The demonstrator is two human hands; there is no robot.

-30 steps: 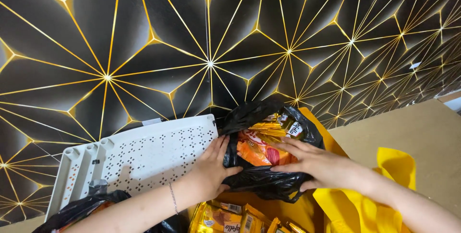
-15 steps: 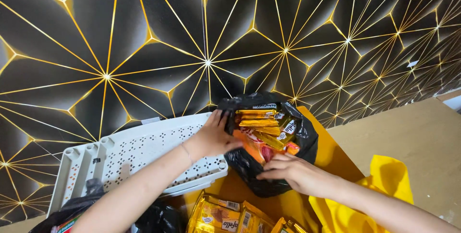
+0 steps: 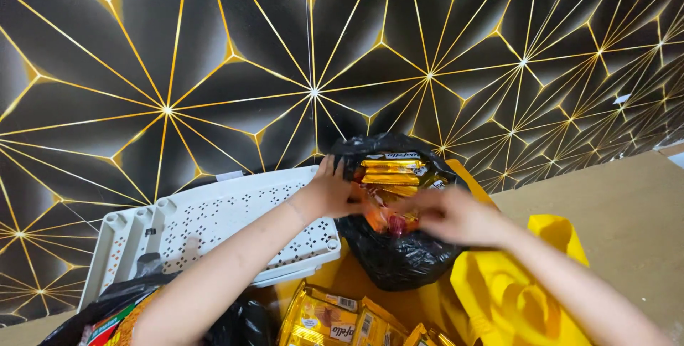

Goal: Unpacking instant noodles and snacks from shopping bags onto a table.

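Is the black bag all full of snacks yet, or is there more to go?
Nearly full: golden snack packets already pile to the top of the black bag. The left hand holds its rim while the blurred right hand is at the opening. More snack boxes lie outside, below the bag.

Long gold-and-orange snack wrappers (image 3: 390, 175) fill the open black bag (image 3: 399, 253) at centre, flat yellow-orange biscuit packs (image 3: 335, 321) lie at its six o'clock, and a red-green-orange packet (image 3: 107, 326) peeks out at eight o'clock.
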